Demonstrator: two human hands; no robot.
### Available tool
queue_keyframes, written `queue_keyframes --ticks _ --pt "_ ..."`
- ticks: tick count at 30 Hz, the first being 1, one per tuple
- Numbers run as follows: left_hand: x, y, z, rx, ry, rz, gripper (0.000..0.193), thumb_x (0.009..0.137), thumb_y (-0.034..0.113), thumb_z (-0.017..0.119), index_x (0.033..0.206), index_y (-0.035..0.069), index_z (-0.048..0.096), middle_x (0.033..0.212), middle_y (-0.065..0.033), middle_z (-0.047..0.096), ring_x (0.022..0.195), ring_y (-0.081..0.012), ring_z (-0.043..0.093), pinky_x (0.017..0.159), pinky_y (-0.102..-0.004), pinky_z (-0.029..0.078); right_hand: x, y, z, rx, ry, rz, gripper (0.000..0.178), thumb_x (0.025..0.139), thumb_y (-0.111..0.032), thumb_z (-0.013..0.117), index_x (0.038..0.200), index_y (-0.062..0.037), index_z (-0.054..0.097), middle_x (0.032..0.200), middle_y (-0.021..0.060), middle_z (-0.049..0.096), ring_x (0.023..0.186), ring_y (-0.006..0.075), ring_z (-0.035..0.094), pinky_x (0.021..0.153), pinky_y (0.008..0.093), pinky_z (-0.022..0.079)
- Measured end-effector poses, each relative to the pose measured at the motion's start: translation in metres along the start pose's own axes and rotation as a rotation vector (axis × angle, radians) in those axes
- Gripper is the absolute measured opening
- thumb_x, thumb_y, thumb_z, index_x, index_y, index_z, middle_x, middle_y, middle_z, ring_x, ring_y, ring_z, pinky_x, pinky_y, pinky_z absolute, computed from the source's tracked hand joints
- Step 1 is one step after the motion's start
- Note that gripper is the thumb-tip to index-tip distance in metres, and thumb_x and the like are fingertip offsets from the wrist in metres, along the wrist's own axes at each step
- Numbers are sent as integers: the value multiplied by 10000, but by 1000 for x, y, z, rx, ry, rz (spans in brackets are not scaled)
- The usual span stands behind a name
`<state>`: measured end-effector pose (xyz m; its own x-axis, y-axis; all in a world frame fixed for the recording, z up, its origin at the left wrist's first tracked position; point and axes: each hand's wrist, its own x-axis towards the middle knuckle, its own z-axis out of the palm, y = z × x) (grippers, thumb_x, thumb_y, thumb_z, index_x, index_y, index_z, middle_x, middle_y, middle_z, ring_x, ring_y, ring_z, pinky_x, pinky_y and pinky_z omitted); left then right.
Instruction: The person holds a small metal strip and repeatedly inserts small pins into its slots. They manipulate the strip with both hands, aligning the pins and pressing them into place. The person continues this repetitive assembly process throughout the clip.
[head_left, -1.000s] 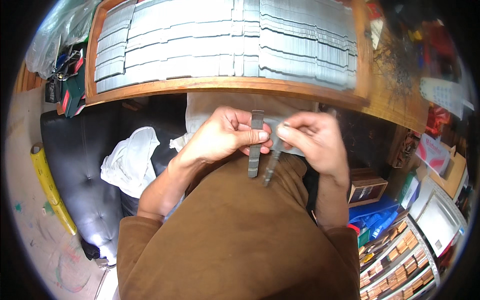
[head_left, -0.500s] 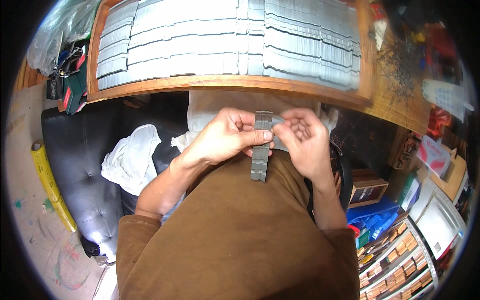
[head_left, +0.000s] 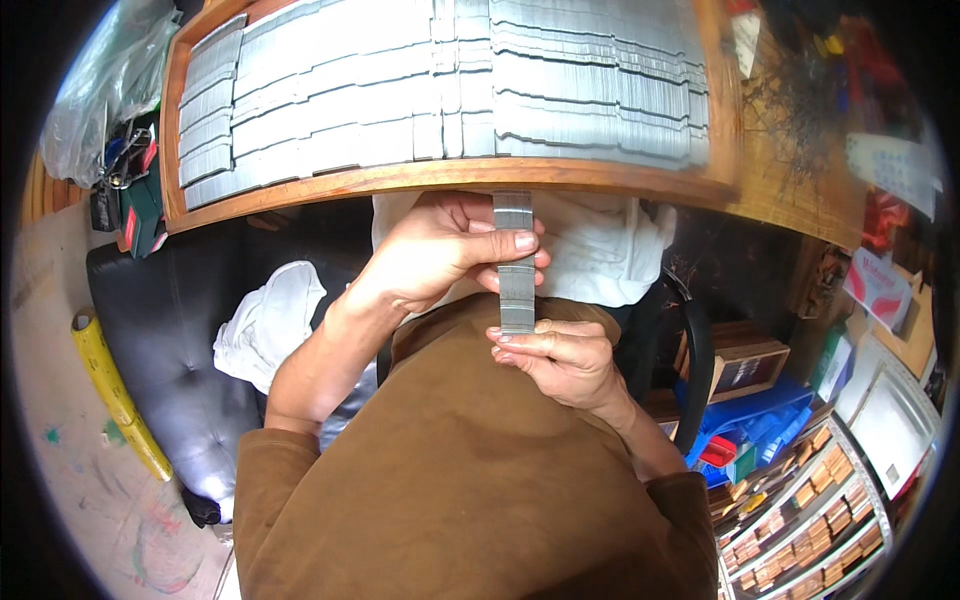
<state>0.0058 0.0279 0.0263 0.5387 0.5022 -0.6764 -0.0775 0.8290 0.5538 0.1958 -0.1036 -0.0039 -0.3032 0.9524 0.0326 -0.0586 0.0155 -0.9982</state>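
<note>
My left hand is closed around a narrow stack of thin grey metal pieces, its thumb lying across the front and fingertips showing on the right side. The stack stands out lengthwise from my body, and its far end reaches the near edge of the wooden tray. My right hand has its fingers and thumb closed at the stack's near end, touching it. Packed in the tray are rows of similar grey metal pieces. The undersides of the held pieces are hidden.
On the left, a white cloth lies on a black padded seat, beside a yellow tube. A pale cloth is beyond my hands. At the right are a black curved armrest, a wooden box and a rack of small wooden blocks.
My right hand has moved from the stack's upper right side down to its near end. The pieces' edges now line up more evenly. The stack appears closer to the tray.
</note>
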Motion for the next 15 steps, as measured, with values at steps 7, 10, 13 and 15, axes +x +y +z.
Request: queue_keyframes --ticks 7,10,13,15 --pt "-5 -3 -4 69 21 39 347 937 182 778 1200 -26 689 978 -148 783 856 -205 773 648 -242 584 5 -1 3 -22 -7 75 218 862 61 768 1078 36 759 941 150 780 811 219 768 715 291 615" --pt "-4 -3 -5 119 21 28 326 936 204 782 1167 -12 705 969 -131 786 843 -183 769 640 -236 565 6 -2 3 -58 -18 97 179 850 44 783 1028 29 767 943 144 778 811 216 766 710 289 607" --pt "-4 -2 -4 146 7 38 303 933 221 785 1119 -7 713 958 -120 787 829 -174 766 628 -237 550 16 -14 -10 -91 -162 144 157 822 14 815 971 22 766 953 125 762 826 212 751 735 269 588" --pt "-6 -2 -6 182 3 33 294 931 231 787 1093 -4 714 952 -112 787 821 -171 764 616 -236 539 27 -33 -32 -53 -343 205 153 800 -9 839 931 16 765 956 109 743 834 216 736 760 249 572"
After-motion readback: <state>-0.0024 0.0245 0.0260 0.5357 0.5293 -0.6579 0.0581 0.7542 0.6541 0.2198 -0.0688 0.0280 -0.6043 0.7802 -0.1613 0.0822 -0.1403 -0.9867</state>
